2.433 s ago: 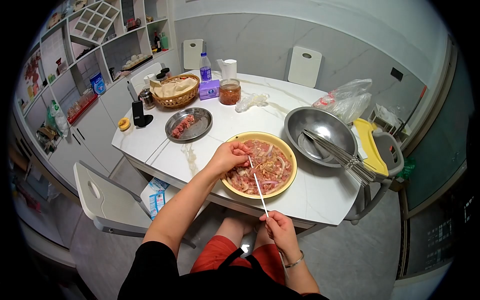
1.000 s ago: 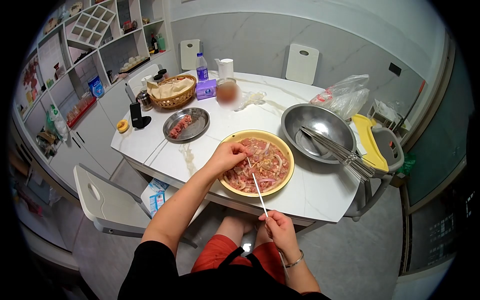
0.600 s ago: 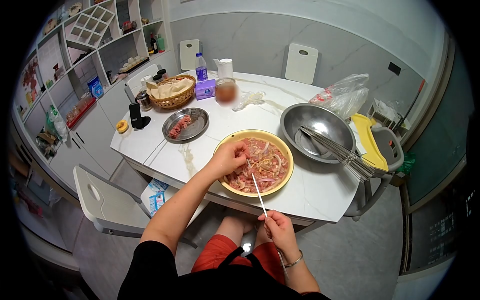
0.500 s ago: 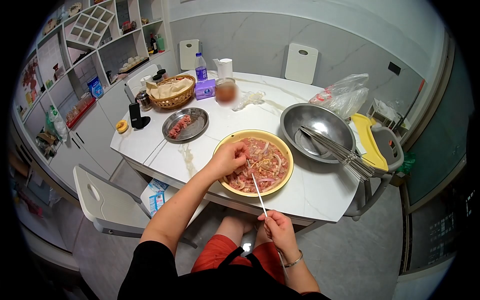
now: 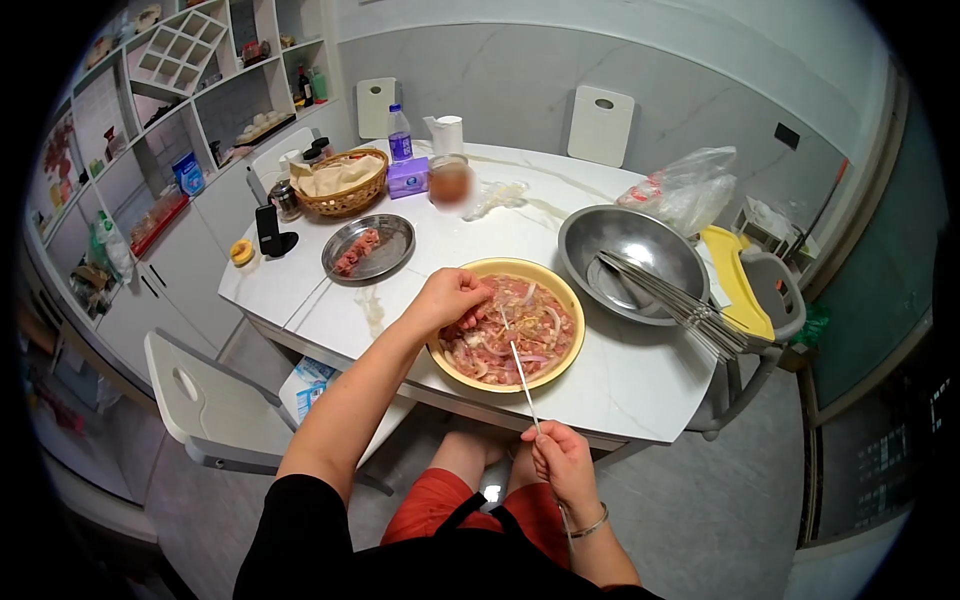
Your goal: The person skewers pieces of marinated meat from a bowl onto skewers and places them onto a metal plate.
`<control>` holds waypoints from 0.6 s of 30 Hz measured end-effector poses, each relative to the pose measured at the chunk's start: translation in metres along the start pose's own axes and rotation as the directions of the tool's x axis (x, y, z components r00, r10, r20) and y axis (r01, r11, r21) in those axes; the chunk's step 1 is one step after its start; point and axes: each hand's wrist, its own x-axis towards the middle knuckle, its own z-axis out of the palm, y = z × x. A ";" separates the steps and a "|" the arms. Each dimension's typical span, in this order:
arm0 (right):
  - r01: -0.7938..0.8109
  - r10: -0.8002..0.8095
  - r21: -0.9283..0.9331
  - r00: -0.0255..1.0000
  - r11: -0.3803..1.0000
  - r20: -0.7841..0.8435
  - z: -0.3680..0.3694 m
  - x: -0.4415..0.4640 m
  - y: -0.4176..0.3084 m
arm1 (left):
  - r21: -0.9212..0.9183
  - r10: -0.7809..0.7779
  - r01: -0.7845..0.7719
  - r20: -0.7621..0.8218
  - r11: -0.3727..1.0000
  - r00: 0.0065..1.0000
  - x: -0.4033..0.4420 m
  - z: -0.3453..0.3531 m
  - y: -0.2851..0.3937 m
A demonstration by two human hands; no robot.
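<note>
My right hand [image 5: 562,462] is closed around a thin metal skewer [image 5: 522,375]. The skewer slants up and left, its tip over a yellow-rimmed bowl [image 5: 572,352] of raw marinated meat [image 5: 515,335] with onion strips. At the bowl's upper left, my left hand [image 5: 452,300] has its fingers pinched together on what looks like a piece of raw meat [image 5: 472,316], partly hidden by the fingers. Farther left, a round metal plate [image 5: 393,250] carries one skewer threaded with meat [image 5: 358,252], its bare end sticking out over the table.
Right of the bowl, a large steel basin [image 5: 625,235] has a bundle of metal skewers [image 5: 680,305] across its rim. A wicker basket [image 5: 350,200], purple tissue box [image 5: 408,178], bottle [image 5: 400,135] and plastic bag [image 5: 690,190] stand at the back. A white chair [image 5: 215,400] is at left.
My left hand has moved slightly left and up, away from the skewer tip. My right hand keeps the skewer in nearly the same place.
</note>
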 end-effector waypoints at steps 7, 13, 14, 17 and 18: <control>-0.020 0.021 -0.013 0.999 1.000 0.029 0.002 0.006 -0.001 | 0.242 0.031 -0.049 0.080 0.969 0.996 -0.003 -0.001 0.016; -0.053 0.053 0.003 0.998 0.999 0.031 0.001 0.008 0.002 | 0.453 0.029 -0.096 0.154 0.886 0.988 -0.013 -0.002 0.044; -0.052 0.052 0.001 0.998 0.999 0.037 0.001 0.008 0.004 | 0.438 0.008 -0.076 0.156 0.896 0.988 -0.013 -0.002 0.044; -0.044 0.044 -0.019 0.998 0.999 0.039 0.001 0.006 0.004 | 0.432 -0.012 -0.059 0.161 0.900 0.987 -0.010 -0.002 0.042; -0.039 0.040 -0.037 0.999 0.999 0.036 0.001 0.006 0.004 | 0.441 -0.012 -0.062 0.162 0.895 0.987 -0.008 -0.002 0.040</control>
